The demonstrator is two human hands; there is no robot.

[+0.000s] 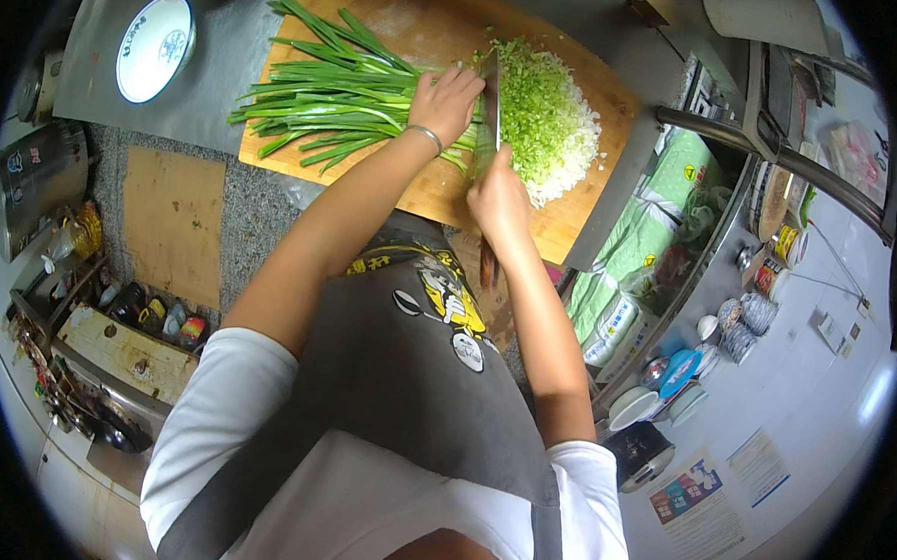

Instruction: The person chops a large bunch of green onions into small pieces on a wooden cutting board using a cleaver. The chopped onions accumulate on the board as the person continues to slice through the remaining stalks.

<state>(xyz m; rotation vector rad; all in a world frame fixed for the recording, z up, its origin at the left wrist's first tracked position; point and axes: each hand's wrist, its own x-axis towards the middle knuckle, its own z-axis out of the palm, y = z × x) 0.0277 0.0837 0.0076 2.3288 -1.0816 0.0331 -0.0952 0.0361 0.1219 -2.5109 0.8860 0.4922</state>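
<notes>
A bundle of green onions (pixel 344 99) lies across a wooden cutting board (pixel 430 13), leaf ends pointing left. My left hand (pixel 447 107), with a bracelet at the wrist, presses down on the bundle beside the blade. In my right hand (pixel 502 196) is the handle of a broad kitchen cleaver (pixel 491 105). Its blade stands upright at the cut end of the bundle, close to my left fingertips. To the right of the blade spreads a heap of chopped green onion (pixel 542 119), pale green near the blade and white along its far right side.
A white bowl (pixel 156 49) with blue decoration stands on the metal worktop (pixel 89 88) left of the board. Green-wrapped packages (pixel 622 250) sit on a lower shelf at right, near a metal rail (pixel 784 156). Bottles (pixel 154 316) crowd a cart at lower left.
</notes>
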